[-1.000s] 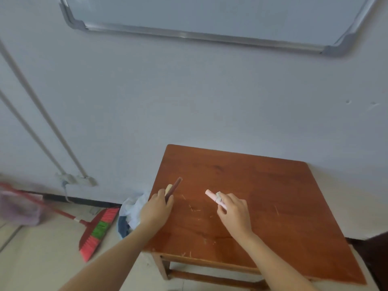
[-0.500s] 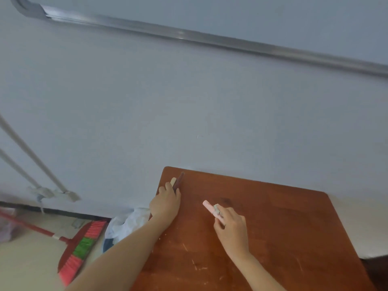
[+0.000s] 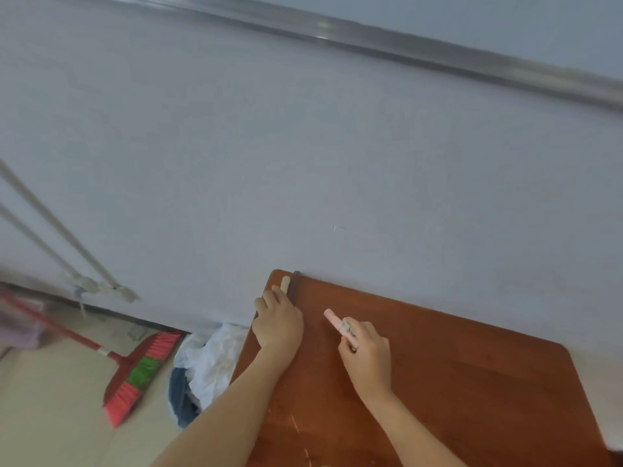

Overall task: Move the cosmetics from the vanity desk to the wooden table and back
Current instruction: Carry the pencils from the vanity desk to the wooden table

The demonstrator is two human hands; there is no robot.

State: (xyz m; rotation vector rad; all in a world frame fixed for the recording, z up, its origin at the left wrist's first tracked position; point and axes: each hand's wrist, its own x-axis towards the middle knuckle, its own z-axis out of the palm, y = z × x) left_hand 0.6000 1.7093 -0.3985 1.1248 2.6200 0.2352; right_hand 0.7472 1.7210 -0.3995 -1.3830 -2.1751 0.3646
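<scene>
Person's left grip is sitting at the far left corner of the wooden desk, fingers curling round two slim cosmetics. One is a dark brown pencil, the other a cream stick. Both are poking out past the knuckles toward the grey wall, side by side. Too blurred to tell whether their tips are touching the desk.

Right grip is sitting further right over the desk, apart from the left one. Its fingers and thumb are pinching a pink tube together with a small grey piece. The tube's free end is pointing up and left. Contact with the desk unclear.

The desk's far edge is running along the wall. A crumpled white cloth is lying on the floor just beside the desk's left edge. A red-handled broom with pink and green bristles is lying further left. Two pale poles are leaning on the wall. A metal rail is crossing the wall up top.
</scene>
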